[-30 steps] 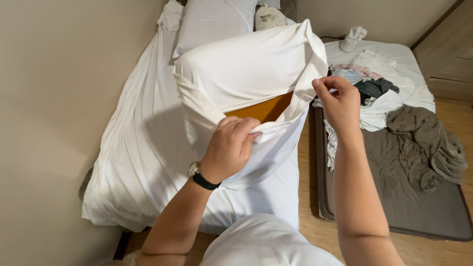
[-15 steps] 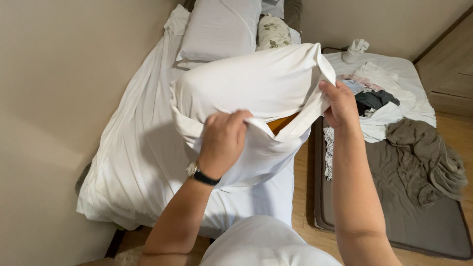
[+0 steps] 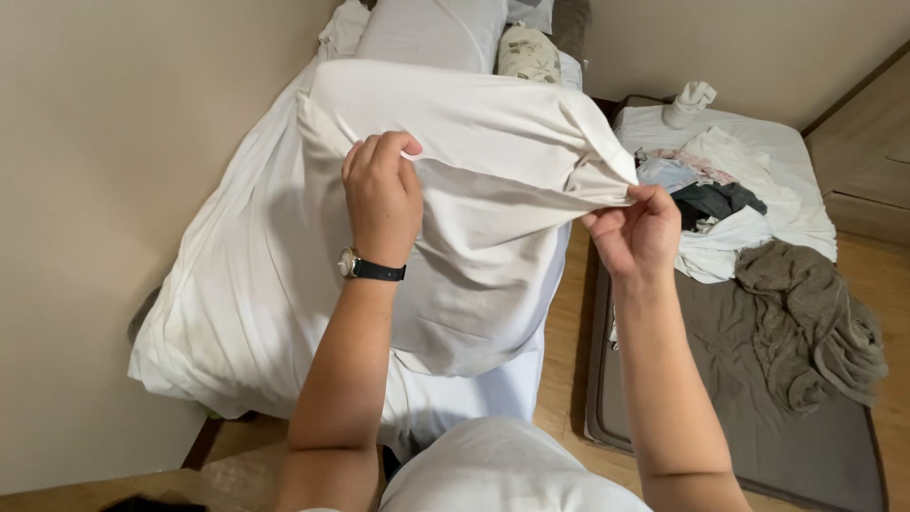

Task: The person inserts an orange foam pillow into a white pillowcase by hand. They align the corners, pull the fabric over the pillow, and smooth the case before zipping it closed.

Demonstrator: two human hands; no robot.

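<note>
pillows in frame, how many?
3: the big white pillow in its white cotton case held by both hands; a grey-white pillow and a small leaf-print cushion at the bedhead. More may be hidden behind.

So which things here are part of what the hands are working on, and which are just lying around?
In hand:
- white pillowcase, pillow inside
- left hand, grip on its upper edge
- right hand, pinching its corner

Lying about:
- bed with white sheet
- patterned cushion
- grey pillow
- clothes pile
- brown-grey blanket
- floor mattress
</note>
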